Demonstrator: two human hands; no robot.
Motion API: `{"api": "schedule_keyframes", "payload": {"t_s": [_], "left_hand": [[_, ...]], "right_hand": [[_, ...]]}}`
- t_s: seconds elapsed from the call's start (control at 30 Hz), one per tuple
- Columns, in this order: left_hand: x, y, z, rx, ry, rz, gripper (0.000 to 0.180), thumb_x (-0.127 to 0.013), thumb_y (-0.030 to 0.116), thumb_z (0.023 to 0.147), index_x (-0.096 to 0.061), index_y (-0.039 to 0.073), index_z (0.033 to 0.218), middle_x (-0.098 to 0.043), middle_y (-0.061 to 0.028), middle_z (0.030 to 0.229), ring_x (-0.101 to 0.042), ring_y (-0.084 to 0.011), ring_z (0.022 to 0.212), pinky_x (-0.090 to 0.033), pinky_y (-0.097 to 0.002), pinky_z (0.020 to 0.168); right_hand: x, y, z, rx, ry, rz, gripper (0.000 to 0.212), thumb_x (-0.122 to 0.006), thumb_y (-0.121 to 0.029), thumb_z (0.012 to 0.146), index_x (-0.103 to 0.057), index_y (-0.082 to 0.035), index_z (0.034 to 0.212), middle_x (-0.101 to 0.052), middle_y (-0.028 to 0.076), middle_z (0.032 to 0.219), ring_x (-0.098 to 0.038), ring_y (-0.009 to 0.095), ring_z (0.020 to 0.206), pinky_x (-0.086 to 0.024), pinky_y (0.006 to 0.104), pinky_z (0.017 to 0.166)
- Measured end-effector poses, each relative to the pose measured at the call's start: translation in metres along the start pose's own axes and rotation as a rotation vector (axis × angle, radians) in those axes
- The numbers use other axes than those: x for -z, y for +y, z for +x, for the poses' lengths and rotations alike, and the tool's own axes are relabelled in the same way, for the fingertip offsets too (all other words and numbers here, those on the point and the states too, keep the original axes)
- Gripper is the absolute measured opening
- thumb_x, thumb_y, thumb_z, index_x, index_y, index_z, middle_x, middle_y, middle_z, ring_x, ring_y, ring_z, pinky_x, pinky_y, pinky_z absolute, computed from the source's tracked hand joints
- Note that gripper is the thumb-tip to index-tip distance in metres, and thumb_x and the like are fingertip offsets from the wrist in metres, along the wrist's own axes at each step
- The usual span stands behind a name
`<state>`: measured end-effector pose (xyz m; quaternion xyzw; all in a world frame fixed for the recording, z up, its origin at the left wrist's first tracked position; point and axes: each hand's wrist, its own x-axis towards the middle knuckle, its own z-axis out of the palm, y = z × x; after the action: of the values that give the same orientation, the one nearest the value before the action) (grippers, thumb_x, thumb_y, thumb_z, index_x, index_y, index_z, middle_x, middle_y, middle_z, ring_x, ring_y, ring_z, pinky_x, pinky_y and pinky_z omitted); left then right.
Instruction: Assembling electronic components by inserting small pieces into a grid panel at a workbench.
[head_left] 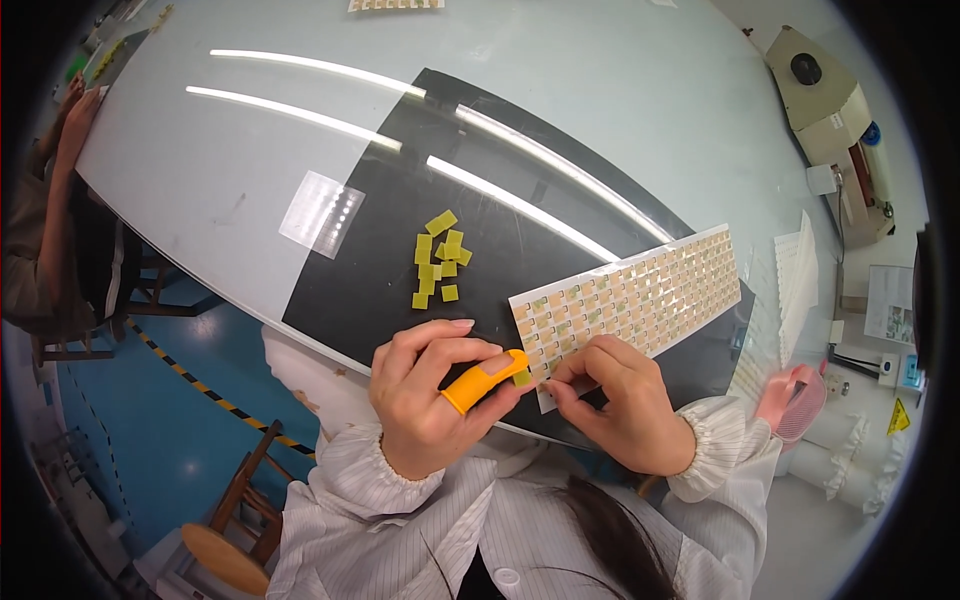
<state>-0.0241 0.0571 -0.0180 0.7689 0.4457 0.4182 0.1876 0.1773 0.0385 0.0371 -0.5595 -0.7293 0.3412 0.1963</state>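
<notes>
My left hand (440, 390) pinches a small yellow-green square piece (522, 377) between thumb and index finger. An orange finger cot (468, 386) covers that index finger. Close beside it, my right hand (625, 400) has thumb and index finger pressed together at the lower left corner of a white sheet (630, 295) covered with rows of small tan and greenish squares. Whether anything sits in that right pinch is too small to tell. Several loose yellow-green squares (437, 262) lie in a loose cluster on the black mat (370, 290), left of the sheet.
A clear plastic square (322, 212) lies across the mat's left edge on the white table (250, 150). At the far left another person's arm (65, 170) rests by the table edge. A beige machine (820, 90) stands far right, near a pink fan-like object (795, 400). A wooden stool (225, 555) is lower left.
</notes>
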Motion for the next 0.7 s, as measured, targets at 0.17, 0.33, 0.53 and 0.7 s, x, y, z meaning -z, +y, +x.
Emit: {"api": "schedule_keyframes", "payload": {"t_s": [0.17,0.33,0.53,0.7], "left_hand": [[-0.001,0.000,0.002,0.003,-0.001,-0.001,0.033,-0.090,0.019,0.058,-0.073,0.010,0.083,-0.066,0.0002,0.088,-0.058,-0.0238,0.099,-0.045,-0.0371,0.083],[-0.001,0.000,0.000,0.016,-0.008,0.002,0.033,-0.091,0.019,0.058,-0.073,0.010,0.084,-0.066,0.0001,0.088,-0.058,-0.0237,0.099,-0.045,-0.0373,0.083],[0.001,0.001,0.000,0.028,-0.020,-0.009,0.033,-0.091,0.017,0.057,-0.073,0.011,0.083,-0.066,0.0001,0.089,-0.058,-0.0234,0.099,-0.045,-0.0378,0.084],[0.001,0.000,0.002,0.049,-0.004,-0.014,0.028,-0.087,0.019,0.060,-0.074,0.016,0.084,-0.066,0.0061,0.092,-0.061,-0.0192,0.099,-0.042,-0.0334,0.077]], "right_hand": [[0.010,-0.005,0.002,-0.120,-0.059,0.123,0.012,-0.072,0.002,0.080,-0.061,0.002,0.086,-0.062,0.008,0.084,-0.062,0.014,0.073,-0.053,0.0255,0.064],[0.027,-0.003,0.012,-0.352,-0.208,0.384,0.010,-0.070,-0.003,0.084,-0.062,0.004,0.089,-0.067,0.006,0.085,-0.062,0.009,0.080,-0.053,0.0241,0.074],[0.039,-0.004,0.046,-0.546,-0.351,0.789,0.009,-0.066,-0.004,0.088,-0.063,0.005,0.091,-0.067,0.006,0.088,-0.065,0.012,0.085,-0.054,0.0249,0.080],[0.032,-0.002,0.058,-0.575,-0.480,0.848,0.010,-0.065,-0.004,0.089,-0.062,0.006,0.090,-0.068,0.008,0.088,-0.067,0.013,0.084,-0.056,0.0267,0.079]]}}
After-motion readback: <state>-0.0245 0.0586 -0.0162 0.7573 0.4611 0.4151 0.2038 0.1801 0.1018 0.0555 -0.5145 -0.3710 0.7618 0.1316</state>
